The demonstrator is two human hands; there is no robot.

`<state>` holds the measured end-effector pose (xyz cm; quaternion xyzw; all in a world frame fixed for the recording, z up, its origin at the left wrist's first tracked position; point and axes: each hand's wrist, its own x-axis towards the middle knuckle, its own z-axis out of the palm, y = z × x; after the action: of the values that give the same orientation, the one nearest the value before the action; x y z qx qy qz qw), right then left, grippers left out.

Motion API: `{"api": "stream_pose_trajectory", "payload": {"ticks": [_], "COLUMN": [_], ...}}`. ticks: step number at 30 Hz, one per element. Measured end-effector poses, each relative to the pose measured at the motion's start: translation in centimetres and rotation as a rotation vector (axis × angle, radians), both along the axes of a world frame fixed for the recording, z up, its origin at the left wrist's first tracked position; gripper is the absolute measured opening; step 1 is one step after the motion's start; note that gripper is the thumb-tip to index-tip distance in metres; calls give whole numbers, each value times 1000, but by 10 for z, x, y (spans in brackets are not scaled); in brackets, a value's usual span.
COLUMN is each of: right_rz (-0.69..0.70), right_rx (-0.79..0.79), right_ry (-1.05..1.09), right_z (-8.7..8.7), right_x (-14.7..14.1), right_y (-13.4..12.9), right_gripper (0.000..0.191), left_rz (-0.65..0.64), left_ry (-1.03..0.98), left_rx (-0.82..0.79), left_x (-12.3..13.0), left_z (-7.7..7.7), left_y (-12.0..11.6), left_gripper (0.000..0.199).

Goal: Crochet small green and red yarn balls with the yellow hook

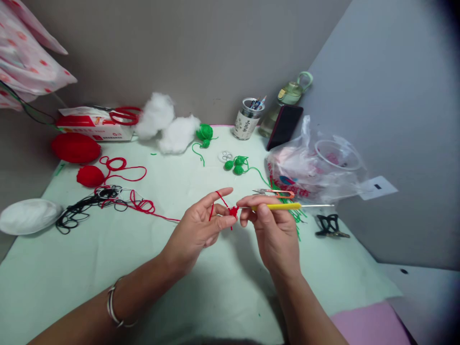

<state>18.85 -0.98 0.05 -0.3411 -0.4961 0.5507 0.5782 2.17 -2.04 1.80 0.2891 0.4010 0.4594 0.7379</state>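
Note:
My left hand (pixel 201 223) pinches a small red crochet piece (pixel 233 211) between thumb and fingers. Red yarn (pixel 223 199) loops over its raised index finger and trails left across the table. In my right hand (pixel 275 225) is a crochet hook (pixel 280 207) with a yellow handle, held level. The hook's tip meets the red piece; whether it passes through a stitch is too small to tell. Two balls of red yarn, a larger one (pixel 76 147) and a smaller one (pixel 90 176), lie at the left. Orange-handled thread snips (pixel 278 193) rest just beyond my right hand.
Tangled black yarn (pixel 88 206) and a white ball (pixel 30 216) lie left. Behind are a tissue box (pixel 111 132) with red scissors (pixel 125 115), white stuffing (pixel 156 115), green yarn (pixel 204 132) and green crocheted balls (pixel 238 165). Right stand a pen can (pixel 246 122), phone (pixel 285 127), plastic bag (pixel 316 167) and hair claw (pixel 328 225).

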Motion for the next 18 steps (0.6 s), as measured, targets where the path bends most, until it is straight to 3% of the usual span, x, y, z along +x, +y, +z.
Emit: {"api": "stream_pose_trajectory", "payload": {"ticks": [8, 18], "right_rz": [58, -75], "right_rx": [-23, 0], "right_ry": [14, 16], "right_z": [-2, 0], "right_x": [-2, -1], "right_y": [1, 0], "right_gripper": [15, 17], "left_rz": [5, 63], "left_ry": [26, 23], "left_rx": [17, 15], "left_x": [0, -1], "left_z": [2, 1], "left_y": [0, 1], "left_gripper": [71, 64]}}
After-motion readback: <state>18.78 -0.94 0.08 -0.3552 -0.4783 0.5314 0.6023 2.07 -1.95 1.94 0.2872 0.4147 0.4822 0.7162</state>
